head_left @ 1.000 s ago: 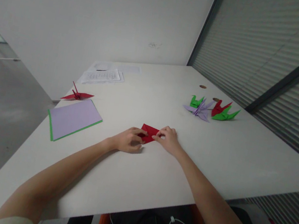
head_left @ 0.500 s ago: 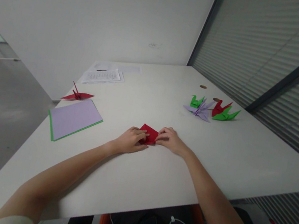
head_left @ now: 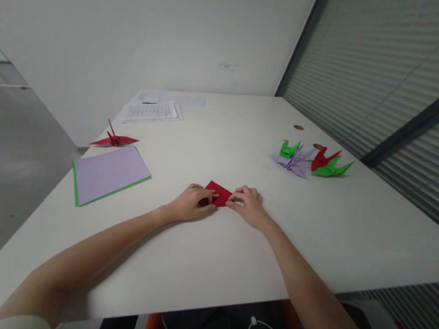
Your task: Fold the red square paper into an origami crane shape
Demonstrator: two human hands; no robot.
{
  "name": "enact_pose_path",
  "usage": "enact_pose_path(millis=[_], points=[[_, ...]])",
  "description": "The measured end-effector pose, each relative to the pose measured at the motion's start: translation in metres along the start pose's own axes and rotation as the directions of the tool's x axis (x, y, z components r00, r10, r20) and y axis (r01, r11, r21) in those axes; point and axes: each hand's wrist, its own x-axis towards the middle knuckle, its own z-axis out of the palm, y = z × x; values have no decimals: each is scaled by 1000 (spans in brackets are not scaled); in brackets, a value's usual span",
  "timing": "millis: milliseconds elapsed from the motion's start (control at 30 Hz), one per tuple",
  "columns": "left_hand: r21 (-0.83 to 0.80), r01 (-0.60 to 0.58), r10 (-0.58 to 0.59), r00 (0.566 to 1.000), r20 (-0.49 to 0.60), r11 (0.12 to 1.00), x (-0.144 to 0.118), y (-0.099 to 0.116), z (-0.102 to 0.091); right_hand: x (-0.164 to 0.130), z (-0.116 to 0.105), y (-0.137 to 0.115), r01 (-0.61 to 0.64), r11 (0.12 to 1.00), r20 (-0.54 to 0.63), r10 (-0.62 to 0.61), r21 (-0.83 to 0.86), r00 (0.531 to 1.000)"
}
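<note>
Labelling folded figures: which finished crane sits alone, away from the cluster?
The red crane at the table's far left, beside the lilac sheet. The others bunch together far right.

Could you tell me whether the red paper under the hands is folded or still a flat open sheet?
Folded: the red paper is a small pointed shape, pressed to the table by the left hand and right hand.

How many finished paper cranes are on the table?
5, maybe more hidden in the cluster. One red crane sits far left beyond the purple sheet. At far right cluster a green crane, purple crane, red crane and green crane.
</note>
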Motion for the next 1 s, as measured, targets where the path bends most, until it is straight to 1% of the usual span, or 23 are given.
enact_pose_path(millis=[133, 267, 467, 533, 633, 700, 767, 867, 1000], points=[[13, 3, -2, 1000, -19, 1000, 1, -5, 3, 0, 1, -8, -65, 997, -7, 65, -35, 998], [-22, 35, -35, 999, -19, 999, 3, -8, 3, 0, 6, -16, -117, 989, -54, 112, -89, 992], [-90, 96, -96, 995, 3, 991, 5, -8, 3, -2, 13, -18, -103, 985, -113, 88, -135, 990], [-91, 101, -102, 995, -9, 991, 5, -8, 3, -3, 13, -19, -103, 984, -120, 85, -149, 989], [-67, 66, -68, 997, -32, 996, 4, -9, 3, -3, 13, -22, -114, 979, -126, 93, -169, 988], [-11, 6, -6, 1000, -2, 1000, 3, -9, 2, -3, 13, -24, -126, 976, -132, 103, -179, 986], [60, -43, 40, 998, 52, 997, 2, -8, 2, -3, 13, -26, -137, 974, -142, 112, -181, 984], [114, -58, 48, 995, 85, 992, 1, -7, 1, -3, 13, -29, -152, 971, -155, 125, -182, 980], [93, -51, 41, 994, 105, 994, 2, -9, -1, -3, 13, -32, -160, 966, -155, 129, -203, 979]])
